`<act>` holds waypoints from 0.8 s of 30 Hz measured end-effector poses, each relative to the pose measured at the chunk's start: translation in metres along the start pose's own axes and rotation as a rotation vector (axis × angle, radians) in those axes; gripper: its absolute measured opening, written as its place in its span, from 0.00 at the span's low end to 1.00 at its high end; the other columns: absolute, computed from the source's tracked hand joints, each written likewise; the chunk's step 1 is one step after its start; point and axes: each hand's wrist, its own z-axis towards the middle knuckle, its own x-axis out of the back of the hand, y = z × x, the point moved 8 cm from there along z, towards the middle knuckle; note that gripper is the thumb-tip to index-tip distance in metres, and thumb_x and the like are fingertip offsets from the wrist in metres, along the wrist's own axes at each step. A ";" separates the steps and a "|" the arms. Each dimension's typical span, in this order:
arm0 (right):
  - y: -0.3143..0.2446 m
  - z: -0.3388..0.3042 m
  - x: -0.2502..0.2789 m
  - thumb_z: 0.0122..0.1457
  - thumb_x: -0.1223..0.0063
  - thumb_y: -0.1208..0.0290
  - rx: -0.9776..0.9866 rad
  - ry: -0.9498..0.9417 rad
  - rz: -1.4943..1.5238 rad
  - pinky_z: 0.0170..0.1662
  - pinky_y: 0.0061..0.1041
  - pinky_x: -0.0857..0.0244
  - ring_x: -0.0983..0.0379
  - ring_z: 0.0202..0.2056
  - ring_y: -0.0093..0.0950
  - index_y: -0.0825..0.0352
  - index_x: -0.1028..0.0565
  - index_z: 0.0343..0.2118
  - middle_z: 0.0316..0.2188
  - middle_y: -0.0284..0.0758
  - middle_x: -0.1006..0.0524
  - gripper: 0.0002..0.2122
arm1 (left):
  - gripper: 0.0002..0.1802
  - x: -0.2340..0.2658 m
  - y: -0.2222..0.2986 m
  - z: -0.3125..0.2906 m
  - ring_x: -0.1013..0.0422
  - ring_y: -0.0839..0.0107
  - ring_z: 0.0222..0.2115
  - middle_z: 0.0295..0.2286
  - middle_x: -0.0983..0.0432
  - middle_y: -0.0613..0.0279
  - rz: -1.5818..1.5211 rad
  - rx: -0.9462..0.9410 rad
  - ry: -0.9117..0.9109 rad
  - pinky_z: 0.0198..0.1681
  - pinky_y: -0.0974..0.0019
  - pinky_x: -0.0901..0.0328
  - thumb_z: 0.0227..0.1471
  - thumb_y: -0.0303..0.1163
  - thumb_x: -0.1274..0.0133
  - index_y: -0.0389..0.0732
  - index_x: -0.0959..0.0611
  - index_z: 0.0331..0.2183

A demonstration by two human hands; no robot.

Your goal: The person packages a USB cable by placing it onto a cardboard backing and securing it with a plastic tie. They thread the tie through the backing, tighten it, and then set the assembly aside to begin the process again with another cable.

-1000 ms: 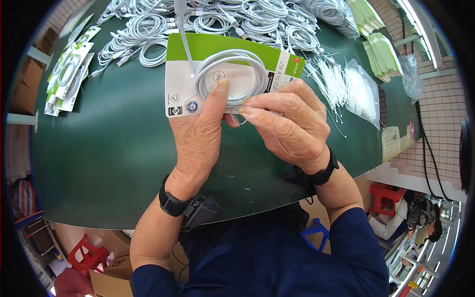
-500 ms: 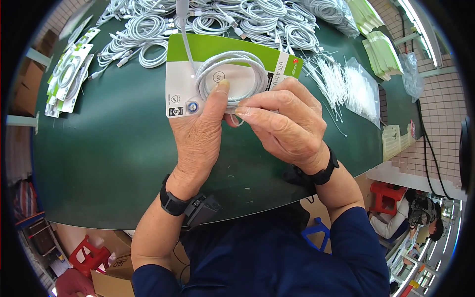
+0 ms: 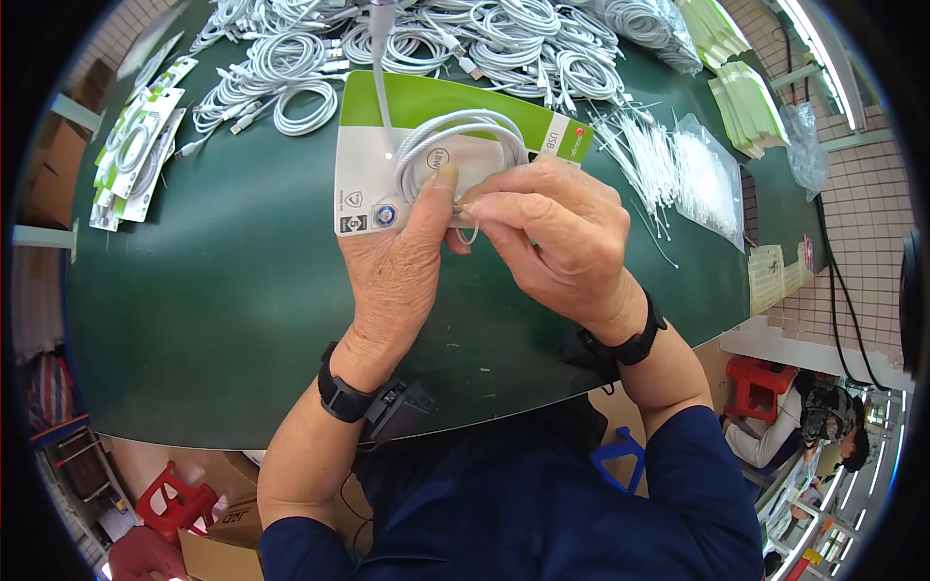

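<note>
Over the table, my left hand [image 3: 392, 266] grips a green-and-white packaging card [image 3: 363, 160], thumb on its face. A coiled white braided USB cable [image 3: 403, 169] lies flat against that card under the thumb. At the card's lower edge my right hand [image 3: 572, 237] is closed in a pinch on a thin white cable tie [image 3: 473, 237], whose small loop sticks out below. The fingers cover most of the tie and the card's right part. A white cable-like piece [image 3: 382, 58] reaches down from the top edge to the card, ending in a bright spot.
A pile of coiled white cables [image 3: 494, 44] spans the far side of the green table [image 3: 242, 329]. Loose cable ties [image 3: 644, 165] and a clear bag of them [image 3: 712, 189] lie right, near folded cards [image 3: 746, 107]. Carded cables [image 3: 136, 160] overlap at left. A red stool [image 3: 760, 387] stands beyond.
The card and my left hand have shifted slightly right and down. My right fingers have drawn in tighter at the card's lower edge, still pinching the tie.
</note>
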 end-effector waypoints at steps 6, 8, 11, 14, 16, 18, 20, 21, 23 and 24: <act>-0.002 -0.004 0.000 0.45 0.34 0.85 -0.041 -0.066 -0.021 0.29 0.26 0.27 0.18 0.28 0.31 0.65 0.21 0.36 0.31 0.36 0.17 0.14 | 0.11 -0.001 -0.004 -0.005 0.28 0.78 0.22 0.31 0.22 0.61 0.063 0.007 -0.004 0.19 0.75 0.33 0.58 0.22 0.44 0.33 0.23 0.43; -0.007 -0.005 -0.004 0.46 0.35 0.84 -0.045 -0.092 -0.046 0.27 0.26 0.27 0.19 0.27 0.31 0.65 0.21 0.35 0.30 0.36 0.17 0.13 | 0.11 -0.003 -0.004 -0.006 0.28 0.78 0.22 0.31 0.23 0.61 0.058 -0.010 -0.014 0.19 0.75 0.34 0.58 0.22 0.44 0.33 0.23 0.43; -0.011 -0.008 -0.007 0.47 0.35 0.82 -0.029 -0.103 -0.069 0.26 0.26 0.27 0.19 0.26 0.31 0.66 0.21 0.35 0.31 0.35 0.17 0.11 | 0.12 0.002 -0.004 -0.008 0.29 0.79 0.23 0.33 0.23 0.62 0.092 -0.028 0.045 0.20 0.75 0.34 0.59 0.22 0.44 0.34 0.24 0.45; -0.012 -0.009 -0.008 0.47 0.35 0.81 -0.018 -0.114 -0.081 0.25 0.26 0.27 0.20 0.24 0.31 0.66 0.21 0.34 0.31 0.34 0.18 0.10 | 0.14 0.001 -0.008 -0.007 0.28 0.79 0.26 0.35 0.23 0.63 0.052 -0.027 0.031 0.23 0.75 0.33 0.59 0.22 0.44 0.34 0.24 0.47; -0.012 -0.006 -0.006 0.47 0.35 0.80 -0.036 -0.124 -0.108 0.24 0.26 0.28 0.21 0.24 0.31 0.66 0.22 0.34 0.31 0.34 0.18 0.10 | 0.15 -0.001 -0.008 -0.008 0.28 0.80 0.28 0.36 0.23 0.64 0.027 -0.025 0.020 0.24 0.75 0.33 0.59 0.22 0.44 0.34 0.24 0.48; -0.015 -0.003 -0.006 0.47 0.35 0.79 -0.034 -0.128 -0.138 0.24 0.26 0.28 0.21 0.23 0.30 0.66 0.22 0.33 0.31 0.33 0.18 0.10 | 0.17 0.000 -0.006 -0.008 0.28 0.79 0.31 0.37 0.23 0.64 0.034 -0.038 0.032 0.27 0.76 0.32 0.59 0.22 0.44 0.34 0.25 0.49; -0.016 -0.001 -0.007 0.46 0.35 0.79 -0.038 -0.117 -0.119 0.24 0.27 0.28 0.22 0.23 0.30 0.65 0.22 0.33 0.31 0.32 0.19 0.10 | 0.18 0.001 -0.007 -0.007 0.27 0.79 0.33 0.38 0.23 0.64 0.021 -0.059 0.027 0.29 0.76 0.32 0.59 0.22 0.44 0.34 0.25 0.50; -0.016 0.000 -0.007 0.46 0.35 0.78 -0.040 -0.113 -0.112 0.24 0.27 0.29 0.22 0.23 0.30 0.65 0.22 0.33 0.30 0.32 0.19 0.10 | 0.18 0.003 -0.009 -0.006 0.27 0.79 0.34 0.38 0.23 0.64 0.031 -0.072 0.046 0.30 0.76 0.32 0.58 0.22 0.44 0.34 0.25 0.51; -0.017 -0.002 -0.010 0.47 0.37 0.78 -0.019 -0.122 -0.146 0.24 0.28 0.30 0.23 0.23 0.30 0.66 0.23 0.33 0.30 0.32 0.20 0.09 | 0.19 0.009 -0.011 -0.005 0.27 0.79 0.35 0.39 0.23 0.64 0.053 -0.095 0.085 0.32 0.76 0.32 0.58 0.22 0.43 0.34 0.25 0.51; -0.018 -0.004 -0.012 0.48 0.38 0.77 -0.010 -0.129 -0.160 0.24 0.29 0.30 0.24 0.23 0.30 0.66 0.24 0.32 0.30 0.32 0.22 0.08 | 0.19 0.009 -0.011 -0.005 0.27 0.79 0.35 0.39 0.23 0.64 0.038 -0.103 0.075 0.32 0.76 0.32 0.58 0.22 0.43 0.34 0.25 0.51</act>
